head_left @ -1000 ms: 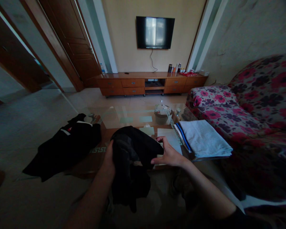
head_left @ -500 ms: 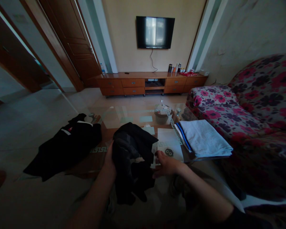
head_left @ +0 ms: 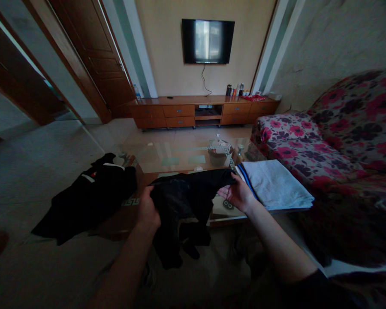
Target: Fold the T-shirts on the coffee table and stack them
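Observation:
Black trousers (head_left: 183,193) hang between my hands in front of the glass table's near edge, the top edge pulled nearly straight and the lower parts dangling loose. At its left end my left hand (head_left: 149,210) is closed on the cloth, thumb on top. My right hand (head_left: 239,194) pinches the other top corner, its lower fingers partly spread beneath. Left of them, a heap of black clothing (head_left: 90,193) with white strips lies on the table. Just right of my right hand sits a folded light grey cloth (head_left: 276,182) with a blue-striped edge.
The glass coffee table (head_left: 151,161) has a Greek-key border. A bin (head_left: 218,158) stands beyond or below its glass. A flowered sofa (head_left: 334,150) runs along the right. Further back are a low wooden TV cabinet (head_left: 180,113) and a wall-mounted television (head_left: 208,41).
My right hand has moved up and right and has taken hold of the trousers' top corner. The bunched top is now stretched out between both hands.

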Tool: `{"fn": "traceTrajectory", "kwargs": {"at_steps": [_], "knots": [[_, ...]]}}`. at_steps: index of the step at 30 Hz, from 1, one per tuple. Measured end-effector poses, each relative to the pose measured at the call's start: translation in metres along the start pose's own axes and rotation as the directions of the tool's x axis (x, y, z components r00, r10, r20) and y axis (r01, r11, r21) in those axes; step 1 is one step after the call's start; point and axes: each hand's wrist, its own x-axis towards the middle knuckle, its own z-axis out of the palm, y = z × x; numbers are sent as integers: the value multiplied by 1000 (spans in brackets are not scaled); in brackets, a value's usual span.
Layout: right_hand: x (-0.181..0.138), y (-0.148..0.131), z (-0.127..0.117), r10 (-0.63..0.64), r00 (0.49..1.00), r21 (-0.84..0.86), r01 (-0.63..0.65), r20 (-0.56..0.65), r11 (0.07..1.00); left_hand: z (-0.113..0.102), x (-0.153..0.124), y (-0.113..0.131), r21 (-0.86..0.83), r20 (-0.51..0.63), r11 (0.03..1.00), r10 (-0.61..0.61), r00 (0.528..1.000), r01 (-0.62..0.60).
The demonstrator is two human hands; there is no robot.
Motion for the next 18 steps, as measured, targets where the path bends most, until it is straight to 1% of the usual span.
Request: {"fn": "traceTrajectory", "kwargs": {"at_steps": [2,3,6,7,9,11,12,13,16,18], "knots": [[-4,-10,-4,25,998,145,-32,50,989,3,-2,-6,64,-15,995,72,997,-71],[-6,-14,-4,14,998,199,-27,65,980,3,-3,-10,101,0,988,116,993,-116],[-12,-20,1,-43,994,293,13,96,956,2,-1,-18,256,91,934,232,968,-248],[-14,-21,3,-54,993,304,18,110,953,2,0,-21,335,124,893,274,954,-300],[-18,-23,7,-59,988,308,13,143,951,1,2,-24,488,193,768,368,910,-414],[-21,-25,9,-76,984,310,22,164,951,1,3,-26,573,265,647,435,861,-503],[-22,-26,9,-97,982,321,41,160,946,1,4,-27,581,288,618,452,844,-530],[-23,-28,7,-124,981,339,68,146,938,1,5,-27,573,297,614,461,836,-542],[-24,-36,1,-202,976,415,150,85,897,1,7,-22,525,280,648,481,831,-552],[-25,-42,-3,-226,971,455,169,74,874,0,7,-16,524,301,620,506,808,-583]]}}
